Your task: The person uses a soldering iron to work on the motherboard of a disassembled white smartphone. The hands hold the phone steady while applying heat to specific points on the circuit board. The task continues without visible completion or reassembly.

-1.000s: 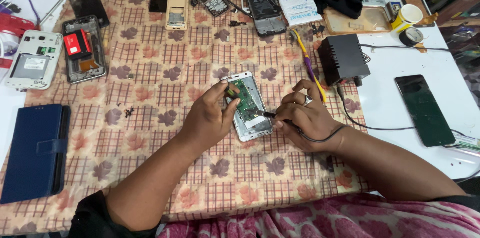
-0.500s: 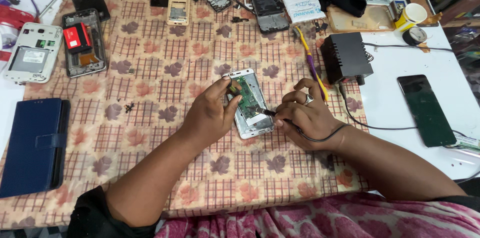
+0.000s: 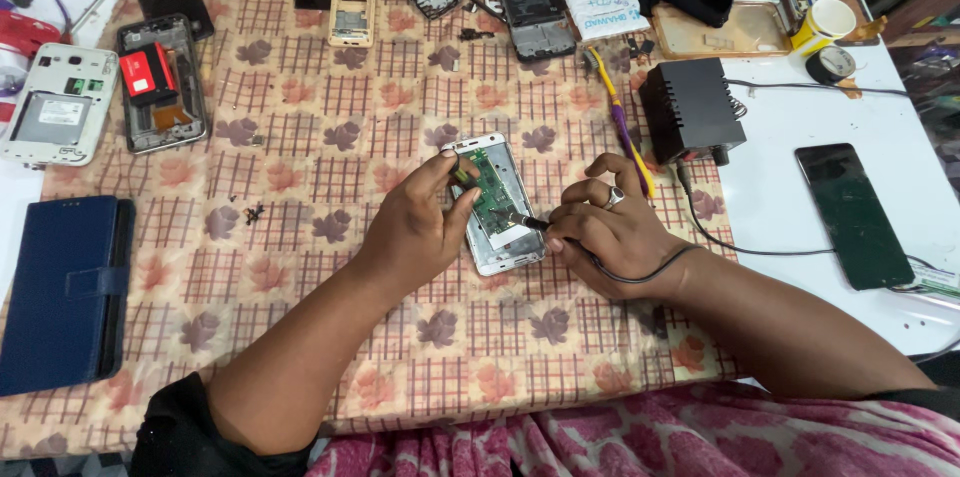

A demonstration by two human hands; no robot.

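Checked cloth covers the bench, and near its middle lies an opened white phone (image 3: 497, 205), green board facing up. Left of the phone, beyond a blue wallet case (image 3: 62, 289), the left hand (image 3: 415, 227) pinches the phone's edge, seemingly to steady it. Right of the phone, the right hand (image 3: 612, 237) closes around a corded soldering iron (image 3: 530, 223), tip touching the board, its black power unit (image 3: 690, 110) farther right.
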